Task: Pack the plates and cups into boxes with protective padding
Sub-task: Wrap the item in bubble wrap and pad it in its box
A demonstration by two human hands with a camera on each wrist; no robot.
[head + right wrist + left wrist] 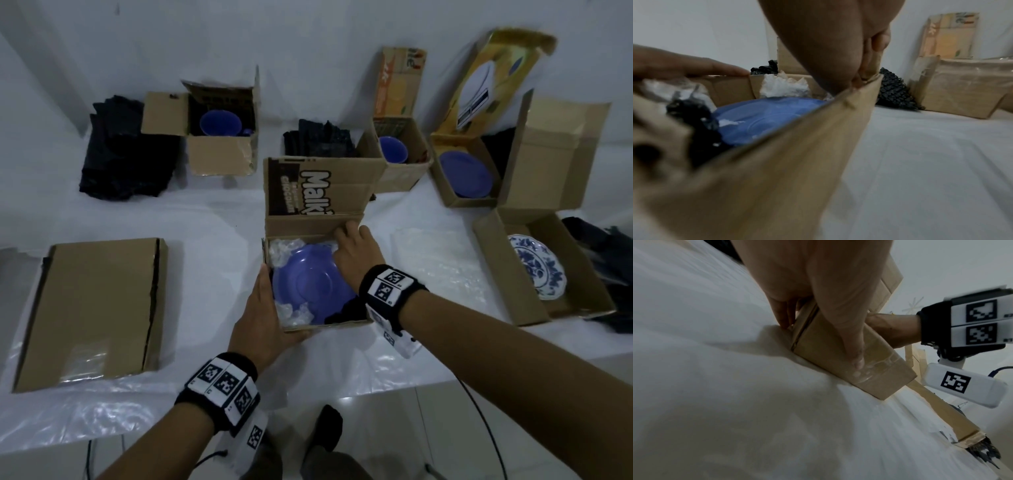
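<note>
A closed flat box [92,313] lies at the far left of the white table [212,212], with dark padding [123,154] and an open box holding a blue cup [220,124] behind it. In the middle, the left hand [265,322] grips the near left corner of the open box [318,219], thumb along the front wall and fingers on the left side. Inside lies a blue plate [308,282] with clear wrap [286,250] at its corners. The right hand [354,255] pinches the far right edge of the same box, fingers curled over the wall. To the right lie a sheet of bubble wrap [442,270], then an open box with a blue-patterned plate [536,265].
</note>
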